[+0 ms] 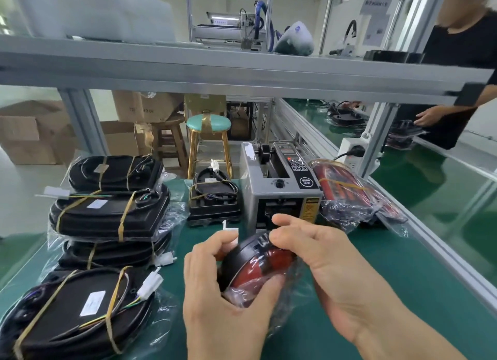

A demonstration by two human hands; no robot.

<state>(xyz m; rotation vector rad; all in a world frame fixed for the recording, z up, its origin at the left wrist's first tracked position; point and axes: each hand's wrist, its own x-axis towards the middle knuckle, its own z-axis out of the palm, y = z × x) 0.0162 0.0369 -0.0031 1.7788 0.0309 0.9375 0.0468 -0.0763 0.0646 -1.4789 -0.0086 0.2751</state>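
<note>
Clear plastic film is pinched between the thumb and forefinger of the right hand [330, 265] at the upper edge of a red-lensed lamp [258, 268]; its other fingers are loosely curled behind. The lamp, black-rimmed and wrapped in its bag [242, 298], is gripped by the left hand [215, 279]. That hand's fingers are curled round the rim and its thumb is pressed against the lens from below. What looks like a short strip of pale tape [231, 234] is held at its fingertips.

The lamp is held just above the green mat [376, 292], directly in front of the tape dispenser [279, 195]. The step in hand is judged to be the sealing of the bag. It is best done if the loose film is folded flat and drawn taut against the rim before the strip is laid across. The strip should then be rubbed down from its middle outward so that no crease is trapped.

Bundled black lamp units [107, 214] are stacked to the left, and a bagged one [347, 193] lies to the right.
</note>
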